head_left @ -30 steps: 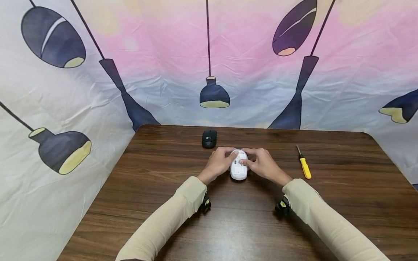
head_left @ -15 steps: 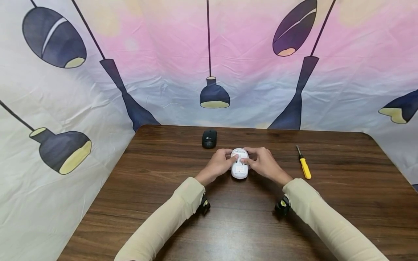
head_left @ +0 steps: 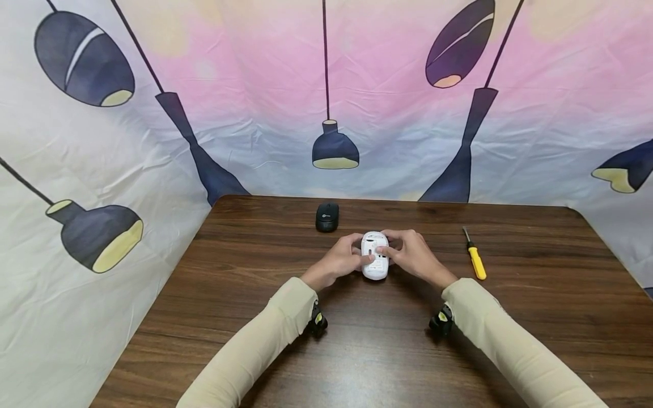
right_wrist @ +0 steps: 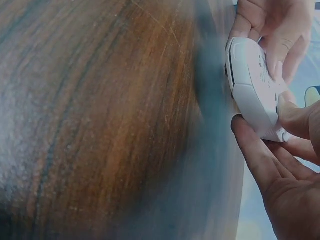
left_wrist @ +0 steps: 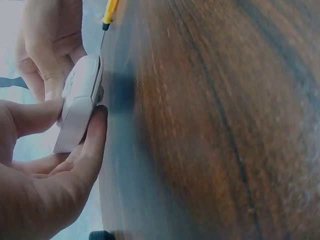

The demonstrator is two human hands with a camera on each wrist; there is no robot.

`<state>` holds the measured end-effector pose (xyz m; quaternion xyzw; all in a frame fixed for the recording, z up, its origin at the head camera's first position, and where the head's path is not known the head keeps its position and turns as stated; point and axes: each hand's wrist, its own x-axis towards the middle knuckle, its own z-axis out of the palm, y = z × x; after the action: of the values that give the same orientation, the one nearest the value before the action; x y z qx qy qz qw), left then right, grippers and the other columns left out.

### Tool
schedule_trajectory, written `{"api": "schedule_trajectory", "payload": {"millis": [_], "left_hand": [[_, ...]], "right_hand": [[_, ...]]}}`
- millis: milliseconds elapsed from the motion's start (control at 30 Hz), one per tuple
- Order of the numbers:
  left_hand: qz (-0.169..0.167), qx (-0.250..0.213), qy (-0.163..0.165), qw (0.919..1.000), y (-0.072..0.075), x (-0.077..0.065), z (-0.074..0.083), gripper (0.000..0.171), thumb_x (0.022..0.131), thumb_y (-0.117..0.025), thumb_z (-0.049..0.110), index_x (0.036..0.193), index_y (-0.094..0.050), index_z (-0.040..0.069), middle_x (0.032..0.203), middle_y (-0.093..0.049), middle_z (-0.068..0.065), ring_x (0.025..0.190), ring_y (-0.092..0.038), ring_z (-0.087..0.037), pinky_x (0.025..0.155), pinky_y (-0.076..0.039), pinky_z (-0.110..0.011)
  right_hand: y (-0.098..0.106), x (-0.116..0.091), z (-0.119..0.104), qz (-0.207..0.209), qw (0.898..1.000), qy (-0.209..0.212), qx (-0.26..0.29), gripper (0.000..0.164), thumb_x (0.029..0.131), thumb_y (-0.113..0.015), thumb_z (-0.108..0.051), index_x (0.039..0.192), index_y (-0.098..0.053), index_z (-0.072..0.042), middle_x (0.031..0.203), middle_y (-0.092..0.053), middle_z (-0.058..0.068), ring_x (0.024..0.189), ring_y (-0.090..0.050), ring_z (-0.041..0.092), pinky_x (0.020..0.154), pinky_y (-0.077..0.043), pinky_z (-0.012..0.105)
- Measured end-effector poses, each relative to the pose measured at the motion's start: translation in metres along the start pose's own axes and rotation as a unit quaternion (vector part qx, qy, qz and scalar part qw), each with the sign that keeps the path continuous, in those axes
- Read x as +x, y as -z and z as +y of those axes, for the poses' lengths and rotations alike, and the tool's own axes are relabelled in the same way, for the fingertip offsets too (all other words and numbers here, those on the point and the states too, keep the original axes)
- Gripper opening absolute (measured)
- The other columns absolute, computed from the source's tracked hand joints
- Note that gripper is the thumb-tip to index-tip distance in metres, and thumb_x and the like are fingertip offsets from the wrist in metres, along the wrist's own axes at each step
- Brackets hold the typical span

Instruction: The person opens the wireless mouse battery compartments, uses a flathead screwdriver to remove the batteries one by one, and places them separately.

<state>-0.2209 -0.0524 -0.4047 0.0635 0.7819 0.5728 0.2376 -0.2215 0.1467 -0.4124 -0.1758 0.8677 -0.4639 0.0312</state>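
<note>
A white computer mouse (head_left: 374,271) is held between both hands above the table, its underside with a label facing up. My left hand (head_left: 340,258) grips its left side, the thumb lying across the underside and the fingers beneath, as the left wrist view shows on the mouse (left_wrist: 82,95). From the other side my right hand (head_left: 412,255) grips it, thumb pressed on the underside near the middle. In the right wrist view the mouse (right_wrist: 250,90) is seen edge-on, with the right fingers (right_wrist: 255,150) below it.
A black computer mouse (head_left: 327,217) lies near the back edge of the brown wooden table (head_left: 255,238). To the right is a screwdriver (head_left: 476,260) with a yellow handle. A cloth printed with lamps (head_left: 285,85) hangs behind the table.
My left thumb has slid down the underside of the white mouse toward its near end. The mouse has shifted very slightly right, and my right hand has barely moved.
</note>
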Motion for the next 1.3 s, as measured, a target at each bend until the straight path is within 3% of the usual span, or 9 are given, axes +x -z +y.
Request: {"api": "schedule_trajectory", "payload": {"millis": [200,400,700,933,1300], "left_hand": [[-0.004,-0.026,0.004,0.9996,-0.001,0.000,-0.001,0.063,0.100,-0.064,0.007,0.154,-0.033,-0.002,0.105,-0.070,-0.017,0.090,-0.070,-0.023,0.085,-0.062,-0.036],[-0.002,-0.036,0.004,0.9994,-0.002,-0.001,-0.002,0.065,0.099,-0.065,0.005,0.153,-0.032,-0.005,0.104,-0.070,-0.017,0.090,-0.070,-0.023,0.083,-0.062,-0.034],[-0.009,-0.032,0.006,0.9994,-0.001,-0.003,-0.004,0.066,0.098,-0.067,0.007,0.153,-0.032,-0.005,0.102,-0.070,-0.016,0.089,-0.069,-0.022,0.082,-0.062,-0.034],[-0.016,-0.030,0.007,0.9994,0.000,-0.003,-0.003,0.066,0.098,-0.067,0.007,0.153,-0.033,-0.003,0.103,-0.070,-0.016,0.091,-0.070,-0.023,0.084,-0.062,-0.034],[-0.017,-0.028,0.009,0.9994,-0.001,-0.004,-0.001,0.064,0.097,-0.067,0.006,0.153,-0.035,-0.003,0.103,-0.070,-0.015,0.091,-0.069,-0.022,0.084,-0.062,-0.035]], "right_hand": [[0.003,0.003,0.002,-0.010,1.000,0.004,-0.009,0.038,0.097,-0.070,-0.009,0.131,-0.063,0.007,0.128,-0.064,0.027,0.075,-0.072,0.023,0.065,-0.064,0.033],[0.006,0.005,0.002,0.009,0.999,0.005,-0.036,0.033,0.094,-0.074,-0.011,0.121,-0.069,0.007,0.101,-0.073,0.018,0.080,-0.068,0.023,0.061,-0.057,0.029],[0.009,0.010,0.004,0.007,0.999,-0.046,0.028,0.027,0.093,-0.074,-0.006,0.114,-0.069,0.011,0.093,-0.071,0.018,0.075,-0.070,0.029,0.068,-0.064,0.042],[0.009,0.017,0.008,0.021,0.996,-0.059,0.067,0.026,0.093,-0.073,-0.003,0.114,-0.067,0.012,0.092,-0.072,0.020,0.074,-0.070,0.029,0.068,-0.065,0.040],[0.017,0.027,0.004,0.052,0.982,-0.083,0.159,0.025,0.095,-0.069,0.002,0.115,-0.062,0.015,0.091,-0.070,0.018,0.068,-0.067,0.015,0.068,-0.065,0.032]]}}
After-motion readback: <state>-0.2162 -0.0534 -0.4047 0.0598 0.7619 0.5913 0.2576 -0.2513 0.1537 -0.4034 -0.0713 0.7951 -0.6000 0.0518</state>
